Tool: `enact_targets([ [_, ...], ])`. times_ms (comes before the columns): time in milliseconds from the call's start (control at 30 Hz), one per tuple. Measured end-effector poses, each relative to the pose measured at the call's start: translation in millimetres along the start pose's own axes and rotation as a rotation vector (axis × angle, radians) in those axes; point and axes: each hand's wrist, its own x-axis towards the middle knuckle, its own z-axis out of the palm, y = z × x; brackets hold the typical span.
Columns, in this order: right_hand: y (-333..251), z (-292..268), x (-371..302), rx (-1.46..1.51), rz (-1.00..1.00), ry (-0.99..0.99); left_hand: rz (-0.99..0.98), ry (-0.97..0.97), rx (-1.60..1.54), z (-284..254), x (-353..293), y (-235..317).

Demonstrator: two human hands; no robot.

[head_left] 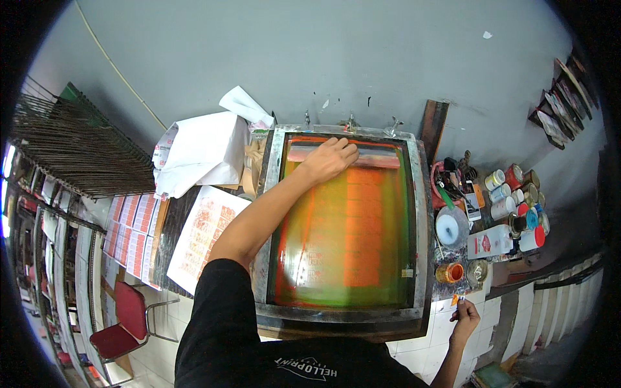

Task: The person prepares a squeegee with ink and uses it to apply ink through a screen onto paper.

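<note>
My left hand (330,159) is closed over the top of a long squeegee (375,158), which lies across the far end of a framed printing screen (345,246). Orange ink streaks run down the middle of the green-yellow mesh, and its grey frame (274,171) is held by clamps (350,121) at the wall side. Past the near right corner, my right hand (464,317) is closed, fingertips pinched by a small orange-and-white thing (458,300) I cannot make out. An open jar of orange ink (449,272) stands just beyond that hand.
Right of the screen, a crowded side table holds a white round tub (451,227), a white jug (490,241) and several cans (502,207). Left are a printed sheet (210,236), a white wrapped stack (207,145), a wire rack (74,145) and a red chair (123,317).
</note>
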Motion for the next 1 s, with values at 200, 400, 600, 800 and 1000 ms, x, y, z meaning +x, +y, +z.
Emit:
enact_targets([
  [200,-13.9,-2.3,-3.2,-0.044,-0.018,0.037,0.037,0.051,-0.058,17.2,-9.1,-25.0],
  [400,-22.7,9.9,-11.5,-0.015,-0.026,0.029,0.007,0.013,-0.112,23.9,-13.8,-23.4],
  [600,-23.1,10.4,-13.3,-0.031,-0.013,0.022,0.03,0.036,-0.09,18.3,-11.5,-31.7],
  [800,-26.6,16.5,-13.3,-0.036,-0.028,0.008,-0.18,0.008,-0.067,15.8,-15.7,-20.8],
  [1000,-32.1,17.8,-6.7,-0.036,-0.019,0.009,-0.429,0.079,0.022,15.6,-2.0,-13.7],
])
